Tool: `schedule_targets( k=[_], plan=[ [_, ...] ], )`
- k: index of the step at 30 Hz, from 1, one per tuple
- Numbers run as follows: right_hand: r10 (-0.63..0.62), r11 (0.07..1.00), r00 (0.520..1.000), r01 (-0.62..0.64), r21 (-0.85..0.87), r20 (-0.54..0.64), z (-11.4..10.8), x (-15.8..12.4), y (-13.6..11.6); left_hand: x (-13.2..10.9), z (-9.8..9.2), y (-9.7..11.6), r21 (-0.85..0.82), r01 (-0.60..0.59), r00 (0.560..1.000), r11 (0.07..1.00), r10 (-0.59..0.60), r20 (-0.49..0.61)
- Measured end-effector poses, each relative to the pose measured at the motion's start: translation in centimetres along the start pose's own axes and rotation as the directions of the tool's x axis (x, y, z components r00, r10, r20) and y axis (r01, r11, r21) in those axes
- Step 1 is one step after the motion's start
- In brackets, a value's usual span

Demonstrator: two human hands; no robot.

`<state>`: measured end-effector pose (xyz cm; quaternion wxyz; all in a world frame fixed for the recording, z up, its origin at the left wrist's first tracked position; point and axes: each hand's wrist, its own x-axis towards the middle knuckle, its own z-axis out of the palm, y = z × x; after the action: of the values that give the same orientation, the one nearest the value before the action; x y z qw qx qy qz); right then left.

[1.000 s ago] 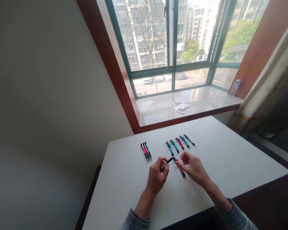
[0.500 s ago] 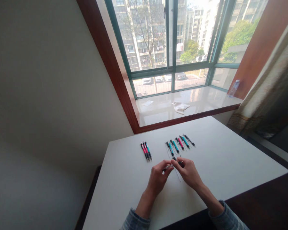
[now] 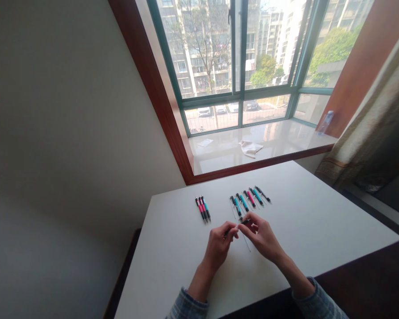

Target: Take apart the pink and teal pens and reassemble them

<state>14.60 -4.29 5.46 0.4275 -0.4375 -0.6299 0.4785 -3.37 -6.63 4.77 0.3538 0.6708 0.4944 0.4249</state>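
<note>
Above the white table point(image 3: 173, 252), my left hand point(image 3: 217, 243) and my right hand point(image 3: 262, 232) meet almost fingertip to fingertip. A dark pen part point(image 3: 226, 233) is pinched in my left fingers, mostly covered by them. My right thumb and fingers grip a black pen part point(image 3: 245, 221). A small light piece shows between the two hands; whether it joins both parts I cannot tell. On the table below my hands lies a thin pen refill point(image 3: 247, 244). Just beyond is a row of pens in pieces, among them a turquoise barrel point(image 3: 237, 207) and a pink barrel point(image 3: 251, 199).
Three whole pens lie side by side at the left, a pink pen point(image 3: 200, 210) among them. Behind the table, the window sill point(image 3: 216, 161) holds a white cloth point(image 3: 251, 149), a paper point(image 3: 205, 142) and a clear bottle point(image 3: 326, 123). A curtain point(image 3: 355, 133) hangs at the right.
My right fingers have shifted and risen slightly, so the black pen part shows more plainly. My left fingers have curled closer around their part. The pens on the table lie as before.
</note>
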Motion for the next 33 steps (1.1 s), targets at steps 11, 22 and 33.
schedule_targets(
  k=[11,22,33],
  plan=[
    [0.048,0.953,0.994,-0.015,0.304,-0.101,0.5,0.2,1.2,0.2,-0.2,-0.1,0.104,-0.081,0.995,0.991,0.087,-0.052],
    [-0.016,0.953,0.992,0.052,0.297,-0.124,0.5,0.3,-0.3,0.2,-0.4,0.0,0.108,-0.077,0.993,0.991,0.086,-0.086],
    [-0.026,0.971,0.988,0.061,0.229,-0.154,0.4,0.0,-0.2,0.2,-0.2,0.0,-0.042,0.009,0.995,0.999,-0.013,-0.095]
  ],
)
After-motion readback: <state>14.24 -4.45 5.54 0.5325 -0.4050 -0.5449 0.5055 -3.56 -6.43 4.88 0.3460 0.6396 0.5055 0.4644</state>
